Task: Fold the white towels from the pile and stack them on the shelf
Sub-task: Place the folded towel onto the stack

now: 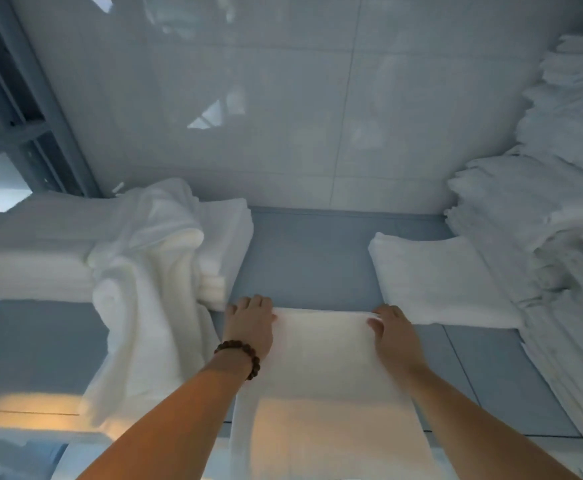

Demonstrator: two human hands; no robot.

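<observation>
The left hand [248, 323] and right hand [392, 330] each pinch a far corner of the towel [321, 362]. Judged soft, light and limp: corner holds give best control, and the middle is likely to sag.

Tall towel stack [560, 209] partly beyond the right edge; near end of the spread towel [324, 362] beyond the bottom edge.
</observation>
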